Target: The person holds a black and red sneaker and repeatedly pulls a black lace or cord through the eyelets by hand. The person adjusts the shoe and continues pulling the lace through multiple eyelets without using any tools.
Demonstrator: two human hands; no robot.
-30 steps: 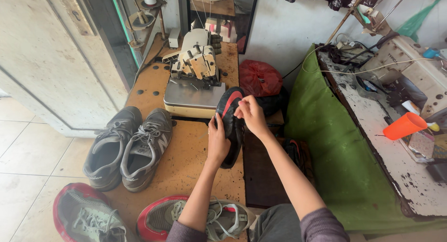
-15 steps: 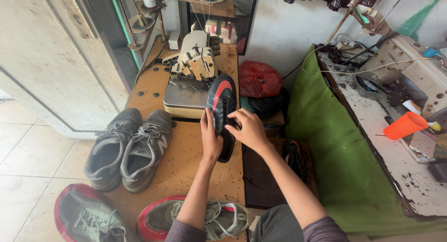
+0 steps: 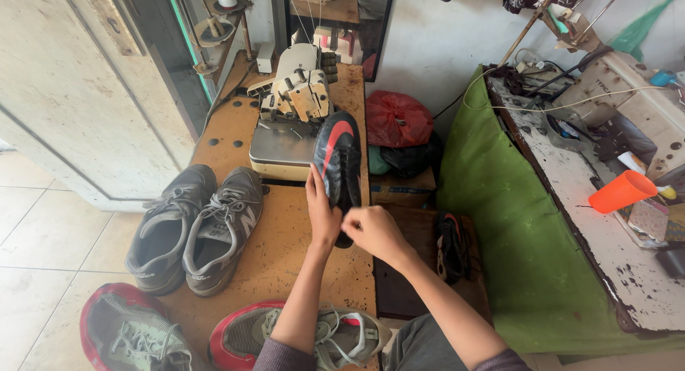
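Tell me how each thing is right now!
Black shoe: held up on edge, sole showing.
Left hand: gripping the shoe.
Right hand: closed at the shoe's heel.
Grey sneakers: side by side, laced.
Orange cup: tipped on its side.
Red bag: crumpled.

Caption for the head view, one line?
Both hands, left hand and right hand, hold a black-and-red shoe beside a sewing machine.

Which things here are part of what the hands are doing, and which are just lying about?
In hand: black shoe, left hand, right hand.

Lying about: sewing machine, grey sneakers, red sneakers, red bag, orange cup, green cloth.
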